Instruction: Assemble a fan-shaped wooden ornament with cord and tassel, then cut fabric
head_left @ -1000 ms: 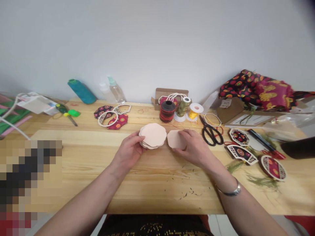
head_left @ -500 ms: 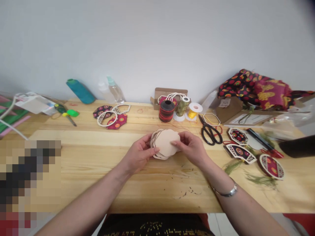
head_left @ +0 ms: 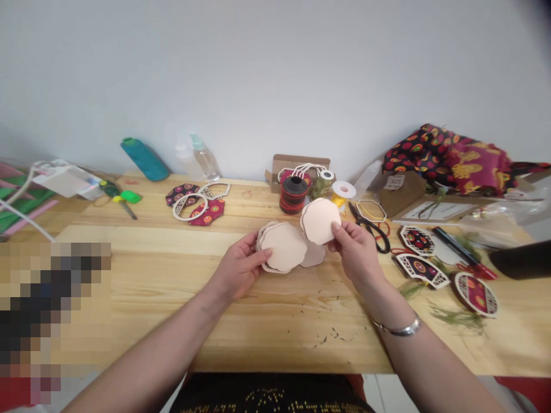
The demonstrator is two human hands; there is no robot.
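Note:
My left hand (head_left: 239,265) grips a fanned stack of pale wooden scalloped pieces (head_left: 282,246) just above the wooden table (head_left: 172,287), thumb on top. My right hand (head_left: 355,246) pinches a few similar pale pieces (head_left: 319,219) by their lower right edge and holds them raised, tilted toward me. Another pale piece (head_left: 313,257) lies on the table between the two hands, partly under the stack.
Behind the hands stand a dark thread spool (head_left: 293,194), a green spool (head_left: 322,183) and a yellow spool (head_left: 342,194). Black scissors (head_left: 373,229) and decorated fan-shaped ornaments (head_left: 419,267) lie to the right. Fabric cutouts and wooden frames (head_left: 196,203) lie at back left. Patterned cloth (head_left: 451,154) is piled at far right.
The two hands brought the pieces together, then parted. My right hand has lifted a few pieces up and to the right while my left hand keeps the stack.

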